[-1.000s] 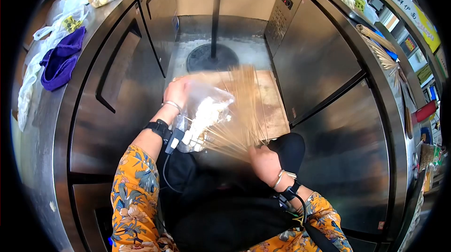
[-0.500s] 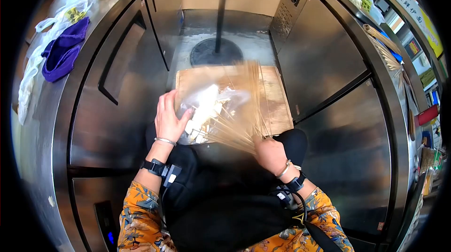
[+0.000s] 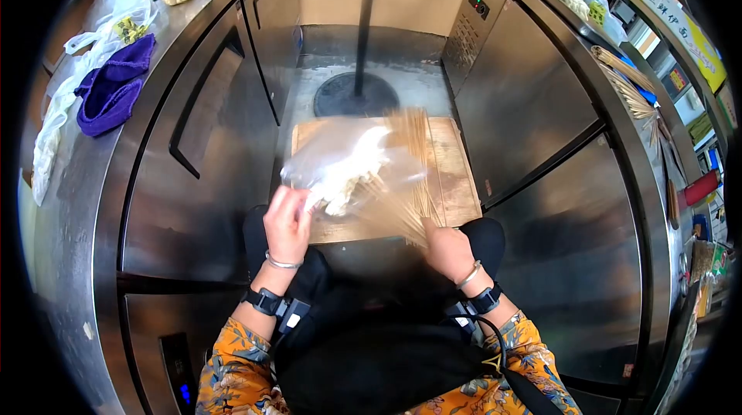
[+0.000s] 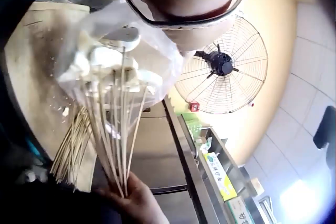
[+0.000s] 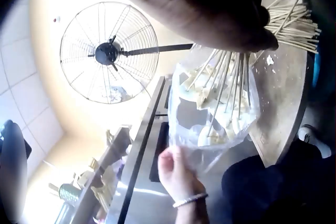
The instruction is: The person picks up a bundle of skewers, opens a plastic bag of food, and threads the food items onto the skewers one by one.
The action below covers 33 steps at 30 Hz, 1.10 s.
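My right hand (image 3: 450,253) grips the bare ends of several thin wooden skewers (image 4: 116,129). Pale white food chunks (image 4: 105,58) sit on their far ends, inside a clear plastic bag (image 5: 189,142). At the bag's near left edge, my left hand (image 3: 286,226) pinches the plastic between thumb and fingers; the right wrist view shows this hand (image 5: 178,174) at the bag's rim. The bag hangs over a wooden cutting board (image 3: 452,168). Loose skewers (image 4: 73,150) lie in a bundle on the board beside the bag.
Steel cabinets (image 3: 541,90) flank both sides. Behind the board stands a fan's round base (image 3: 355,96). A purple cloth (image 3: 116,90) and plastic bags lie on the left counter; more skewers (image 3: 630,83) lie on the right one. White crumbs dot the board.
My left hand came off the bag's far left side, opened beside it, then took its near left edge. The bag has shifted up and right. My right hand still holds the skewers.
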Available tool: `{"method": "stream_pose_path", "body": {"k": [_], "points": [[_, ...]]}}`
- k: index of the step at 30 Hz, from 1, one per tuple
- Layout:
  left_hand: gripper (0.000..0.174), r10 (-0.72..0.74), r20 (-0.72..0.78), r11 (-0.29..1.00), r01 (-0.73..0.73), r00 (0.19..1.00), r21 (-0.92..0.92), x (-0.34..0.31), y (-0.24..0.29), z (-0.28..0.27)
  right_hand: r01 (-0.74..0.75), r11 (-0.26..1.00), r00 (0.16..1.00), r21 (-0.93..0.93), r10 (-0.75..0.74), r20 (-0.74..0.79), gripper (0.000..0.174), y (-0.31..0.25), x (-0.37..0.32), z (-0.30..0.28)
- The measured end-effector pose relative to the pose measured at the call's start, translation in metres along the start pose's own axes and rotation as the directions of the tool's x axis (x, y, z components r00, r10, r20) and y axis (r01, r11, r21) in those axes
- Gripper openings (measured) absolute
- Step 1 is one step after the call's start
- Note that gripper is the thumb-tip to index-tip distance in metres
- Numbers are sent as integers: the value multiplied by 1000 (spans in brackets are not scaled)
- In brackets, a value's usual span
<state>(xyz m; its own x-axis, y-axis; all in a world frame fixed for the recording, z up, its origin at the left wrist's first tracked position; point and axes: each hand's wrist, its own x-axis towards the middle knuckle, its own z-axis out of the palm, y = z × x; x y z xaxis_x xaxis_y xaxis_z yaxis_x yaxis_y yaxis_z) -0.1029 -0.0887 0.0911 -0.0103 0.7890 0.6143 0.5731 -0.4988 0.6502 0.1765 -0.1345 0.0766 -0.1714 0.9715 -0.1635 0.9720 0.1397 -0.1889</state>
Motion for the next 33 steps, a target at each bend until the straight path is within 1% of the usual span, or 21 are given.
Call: {"method": "stream_pose_path", "body": {"k": [3, 5, 8, 9, 12, 14, 16, 17, 18, 20, 22, 23, 24, 25, 26, 27, 28, 29, 30, 32, 33], "points": [[28, -163, 69, 976, 151, 984, 156, -18, -26, 4, -32, 991, 995, 128, 45, -93, 37, 9, -1, 0], [32, -270, 118, 929, 226, 955, 293, -24, -41, 2, -51, 986, 995, 160, 63, -76, 39, 12, -1, 7], [32, -211, 138, 934, 158, 968, 319, -24, -44, 8, -46, 979, 998, 196, 55, -38, 40, 12, 8, 18], [30, -266, 179, 914, 189, 947, 359, -21, -43, 10, -38, 977, 999, 208, 44, -23, 40, 10, 10, 20], [29, -308, 127, 873, 227, 943, 432, -6, -58, 10, -71, 962, 997, 264, 77, -13, 41, 1, 9, 16], [37, -285, 56, 842, 222, 957, 492, 6, -68, 6, -95, 963, 995, 254, 94, 13, 41, 1, 7, 14], [39, -224, -6, 897, 209, 975, 389, 16, -68, 1, -102, 964, 995, 247, 101, 17, 40, 3, 6, 13], [36, -229, -16, 941, 226, 973, 252, 21, -56, -3, -94, 964, 995, 249, 95, 10, 39, 3, 5, 15], [35, -140, 33, 968, 130, 990, 216, 22, -48, -4, -88, 964, 996, 252, 91, 1, 39, 3, 5, 16], [33, 52, 116, 990, -67, 992, 127, 14, -34, -4, -13, 960, 995, 281, 41, -94, 38, 8, 14, 32], [30, 172, 256, 984, -177, 951, -5, -20, -23, 17, 48, 949, 989, 312, -1, -150, 38, 14, 29, 53], [28, 112, 492, 994, -92, 864, -65, -32, -12, 29, 71, 940, 988, 333, -20, -155, 39, 13, 39, 66], [27, 66, 697, 995, 4, 714, -98, -43, -7, 38, 95, 930, 986, 354, -39, -163, 40, 7, 47, 73], [26, 2, 686, 960, 191, 727, -205, -58, -21, 53, 65, 925, 987, 374, -4, -161, 41, -7, 53, 76], [27, -62, 686, 877, 367, 725, -309, -76, -43, 77, 31, 919, 987, 392, 34, -157, 43, -25, 59, 81], [29, -123, 695, 751, 525, 708, -402, -84, -56, 93, -5, 912, 985, 409, 74, -153, 46, -36, 61, 82], [38, -362, 785, 393, 846, 503, -361, -78, -63, 95, 87, 801, 967, 592, 74, -243, 59, -53, 47, 59], [36, -365, 825, 196, 901, 432, -386, -66, -56, 89, 104, 778, 989, 620, -13, -149, 64, -53, 54, 77], [34, -353, 864, -9, 922, 359, -387, -55, -47, 81, 162, 764, 981, 625, -54, -188, 63, -63, 54, 82], [36, -426, 839, -119, 899, 337, -421, -52, -47, 84, 274, 736, 953, 619, -121, -278, 61, -73, 59, 85], [37, -455, 832, -174, 885, 317, -432, -54, -47, 88, 251, 650, 968, 717, -158, -195, 59, -71, 59, 73]]}}
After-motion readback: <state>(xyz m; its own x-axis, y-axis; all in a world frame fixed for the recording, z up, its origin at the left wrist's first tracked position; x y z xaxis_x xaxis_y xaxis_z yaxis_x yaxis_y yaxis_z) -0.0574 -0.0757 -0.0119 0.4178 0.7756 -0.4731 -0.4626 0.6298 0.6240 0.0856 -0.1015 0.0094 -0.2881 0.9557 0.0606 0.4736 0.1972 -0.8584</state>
